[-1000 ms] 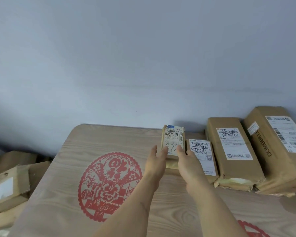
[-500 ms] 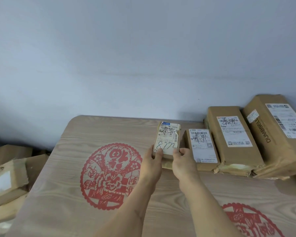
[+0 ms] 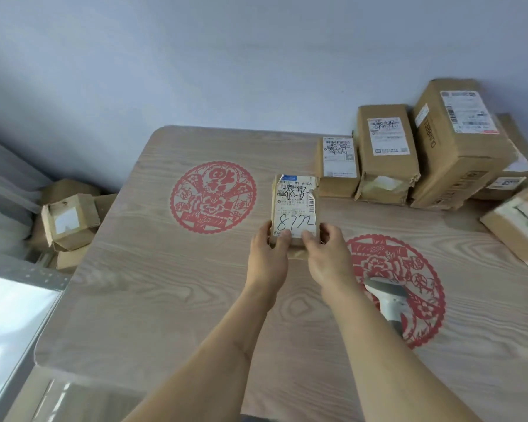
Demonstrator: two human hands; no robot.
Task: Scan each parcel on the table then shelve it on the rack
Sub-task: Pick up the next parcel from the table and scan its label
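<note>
A small brown parcel (image 3: 294,205) with a white label marked "8772" is held over the middle of the wooden table (image 3: 165,300). My left hand (image 3: 269,257) grips its near left corner and my right hand (image 3: 326,257) grips its near right corner, thumbs on the label. A row of larger brown parcels stands along the table's far right: a small one (image 3: 337,166), a taller one (image 3: 384,153) and a big box (image 3: 457,141). A white handheld scanner (image 3: 389,303) lies on the table, partly hidden behind my right forearm.
Another parcel (image 3: 521,226) sits at the table's right edge. Cardboard boxes (image 3: 67,220) are piled on the floor left of the table. A grey metal rail (image 3: 25,274) and a bright surface show at the lower left. A wall stands behind the table.
Both hands have pulled the small parcel away from the row and toward me across the table. The view has tilted down, bringing the scanner into sight.
</note>
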